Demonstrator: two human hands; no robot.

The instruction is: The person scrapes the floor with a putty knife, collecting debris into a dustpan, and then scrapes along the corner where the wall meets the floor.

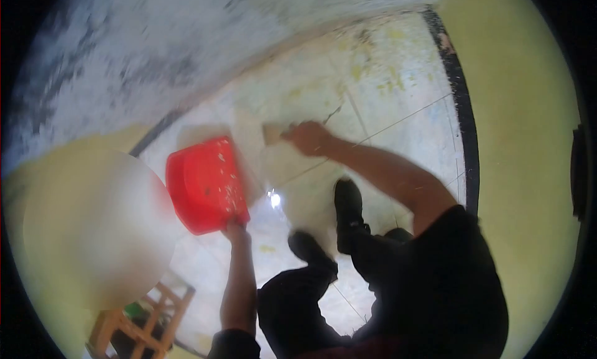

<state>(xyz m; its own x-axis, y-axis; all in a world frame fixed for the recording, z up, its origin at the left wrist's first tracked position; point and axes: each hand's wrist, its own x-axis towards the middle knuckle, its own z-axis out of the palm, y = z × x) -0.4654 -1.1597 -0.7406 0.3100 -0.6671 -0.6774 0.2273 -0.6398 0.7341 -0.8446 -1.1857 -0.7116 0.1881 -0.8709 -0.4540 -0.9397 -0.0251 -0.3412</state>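
My left hand (236,229) is closed on the near edge of a red plastic dustpan (202,185). White specks and smears mark the dustpan, which is tilted over the pale floor on the left. Further right, my right hand (308,138) grips a flat tan-ended hand tool (272,134); motion blur keeps me from telling whether it is a brush or a scraper. The tool's flat end points left toward the dustpan, close over the tiles.
Pale floor tiles (398,119) carry yellowish smears near the wall. A dark baseboard (463,116) edges the yellow-green wall (522,141) at right. At left, a large blurred white round object (99,228) blocks the view above a wooden stool (146,328). My black shoes (348,206) stand below.
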